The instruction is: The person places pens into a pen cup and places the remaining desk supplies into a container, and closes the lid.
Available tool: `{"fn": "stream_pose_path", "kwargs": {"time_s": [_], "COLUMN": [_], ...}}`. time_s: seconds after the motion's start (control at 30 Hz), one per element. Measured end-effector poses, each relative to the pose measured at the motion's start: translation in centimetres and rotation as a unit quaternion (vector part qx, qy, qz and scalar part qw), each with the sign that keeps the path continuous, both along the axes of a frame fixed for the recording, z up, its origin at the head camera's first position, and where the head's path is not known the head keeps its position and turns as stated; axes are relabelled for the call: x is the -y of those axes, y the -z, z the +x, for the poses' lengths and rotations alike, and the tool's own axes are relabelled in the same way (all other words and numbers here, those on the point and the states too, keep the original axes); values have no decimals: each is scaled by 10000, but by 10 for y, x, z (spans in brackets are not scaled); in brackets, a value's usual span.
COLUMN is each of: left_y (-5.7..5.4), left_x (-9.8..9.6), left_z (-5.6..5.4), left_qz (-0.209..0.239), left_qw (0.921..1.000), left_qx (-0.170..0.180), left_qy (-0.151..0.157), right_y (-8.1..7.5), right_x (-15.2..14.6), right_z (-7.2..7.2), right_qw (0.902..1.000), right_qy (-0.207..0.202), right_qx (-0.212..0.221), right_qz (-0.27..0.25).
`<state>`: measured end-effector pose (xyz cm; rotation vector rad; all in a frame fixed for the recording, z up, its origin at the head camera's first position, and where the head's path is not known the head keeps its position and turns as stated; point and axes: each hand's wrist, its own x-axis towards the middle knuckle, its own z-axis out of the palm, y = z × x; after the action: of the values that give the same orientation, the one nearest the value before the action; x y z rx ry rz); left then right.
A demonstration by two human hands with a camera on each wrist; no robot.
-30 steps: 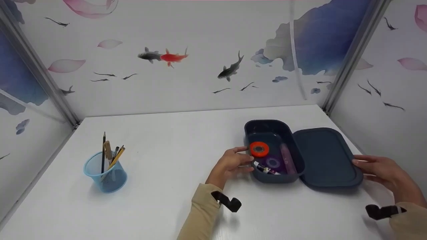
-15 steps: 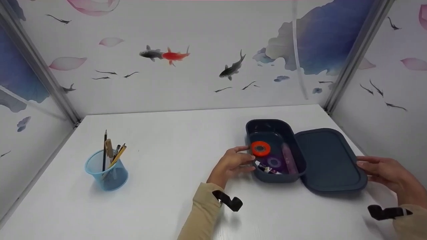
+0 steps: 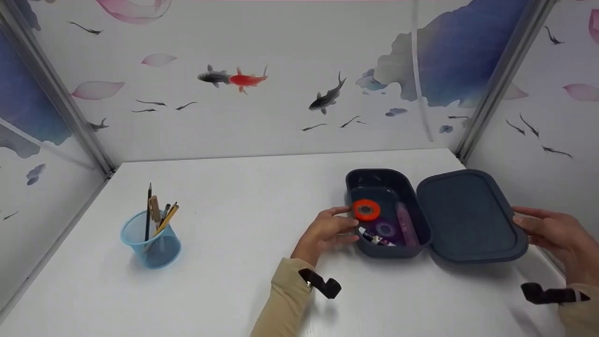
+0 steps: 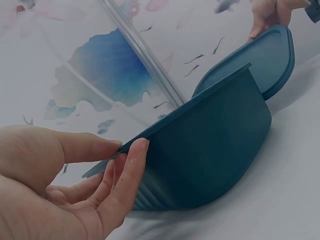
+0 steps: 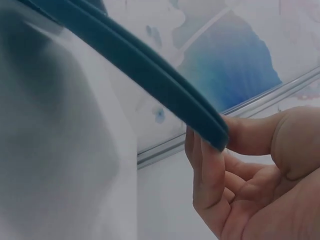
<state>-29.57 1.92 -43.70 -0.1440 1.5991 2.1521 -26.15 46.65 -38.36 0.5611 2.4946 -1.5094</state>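
Observation:
A dark blue box (image 3: 388, 251) stands uncovered on the white table. Inside lie an orange tape roll (image 3: 366, 210), a purple tape roll (image 3: 385, 229), a pink tube-like item (image 3: 406, 224) and a small white-and-dark tube (image 3: 374, 237). With thumb and fingers my left hand (image 3: 326, 230) pinches the box's left rim, as the left wrist view also shows. My right hand (image 3: 557, 234) grips the right edge of the matching blue lid (image 3: 472, 215), thumb on top and fingers beneath. Raised and tilted, the lid hangs just right of the box.
A light blue pen cup (image 3: 150, 241) holding pencils and other stationery stands on the left of the table (image 3: 224, 262). Printed wall panels (image 3: 262, 126) close off the back and both sides, the right one close to the lid and right hand.
My right hand has moved the lid right and lifted it off the table at its right side. The left hand keeps its hold on the box rim.

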Motion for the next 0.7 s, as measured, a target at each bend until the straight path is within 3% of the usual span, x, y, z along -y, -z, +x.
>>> {"fn": "stream_pose_path", "kwargs": {"time_s": [0.13,0.3,0.4,0.5,0.7], "left_y": [-1,-1,-1,-1,-1], "left_x": [0,-1,-1,-1,-1], "left_z": [1,0,-1,0,1], "left_qz": [6,-4,-43,-83,-173], "left_qw": [10000,10000,10000,10000,9998], "left_qx": [13,9,20,47,36], "left_qy": [18,6,-5,24,40], "right_y": [-12,-29,-38,-46,-58], "right_x": [10,25,34,43,68], "right_z": [8,18,21,23,21], "right_qw": [9970,9834,9748,9704,9692], "right_qy": [391,438,330,305,450], "right_qx": [-556,-1552,-2062,-2333,-2385], "right_qz": [374,833,789,552,417]}}
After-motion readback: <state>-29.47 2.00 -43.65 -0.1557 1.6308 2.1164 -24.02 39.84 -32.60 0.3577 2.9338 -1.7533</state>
